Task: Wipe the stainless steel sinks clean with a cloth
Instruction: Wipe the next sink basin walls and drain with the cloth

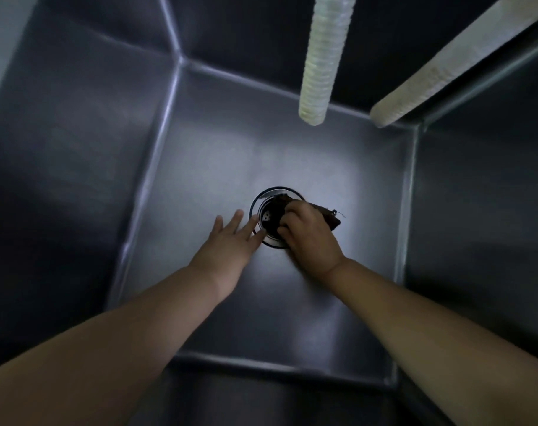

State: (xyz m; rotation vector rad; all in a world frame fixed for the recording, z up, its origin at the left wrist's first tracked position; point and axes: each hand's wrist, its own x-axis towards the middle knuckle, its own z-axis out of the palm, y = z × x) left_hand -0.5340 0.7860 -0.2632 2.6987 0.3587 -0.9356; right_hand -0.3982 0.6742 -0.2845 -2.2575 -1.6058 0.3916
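Looking straight down into a deep stainless steel sink (218, 142), dim, with light pooling on the floor round the drain (269, 218). Both bare forearms reach in from the near edge.

Right hand (310, 233): fingers curled round a dark cloth (327, 215), pressing it onto the right side of the drain ring and partly into the opening. A frayed corner of the cloth pokes out past the knuckles to the right.

Left hand (231, 238): fingers straight and slightly spread, holding nothing, fingertips at the left rim of the drain.

Edges: four steep walls, bright seams where they meet the floor. The drain sits near the middle of the floor, well apart from every wall. Bare floor lies on all sides of the hands, widest towards the far-left corner.

Overhead: a pale ribbed hose (321, 59) hangs down over the far side, its end above the floor; a second pale hose (455, 63) slants in from the top right along the right wall's rim. Both hang well apart from the hands.
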